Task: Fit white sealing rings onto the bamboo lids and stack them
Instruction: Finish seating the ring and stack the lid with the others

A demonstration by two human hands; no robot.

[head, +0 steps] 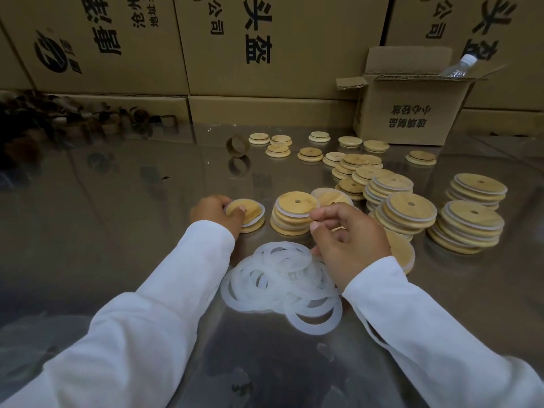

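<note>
A bamboo lid (245,212) is held in the grip of the left hand (213,212), with the fingers closed over its left edge and upper face. The lid is tilted, its flat face turned up and toward the right, and a white sealing ring (256,220) is seen partly seated around its rim. It is held just above another lid (252,227) that lies flat on the bench (103,231).

The right hand (350,240) is held with the thumb and fingers pinched together; whether anything is gripped between them cannot be told. It is positioned just beside a short stack of ringed lids (294,214), whose disc faces lie level and whose centre holes point straight up.

A loose pile of white sealing rings (279,278) lies flat on the bench directly between the two white sleeves (153,304).

To the right, further finished stacks (468,228) are stood upright, each lid bearing a white ring at its rim. Beyond them, unringed lids (310,154) are scattered singly and in overlapping groups, all lying flat.

A cardboard ring (238,145) is stood on edge near the far lids. An open carton (412,110) holding a plastic bottle (459,66) is placed at the rear right, against a wall of large printed cartons (265,45).
</note>
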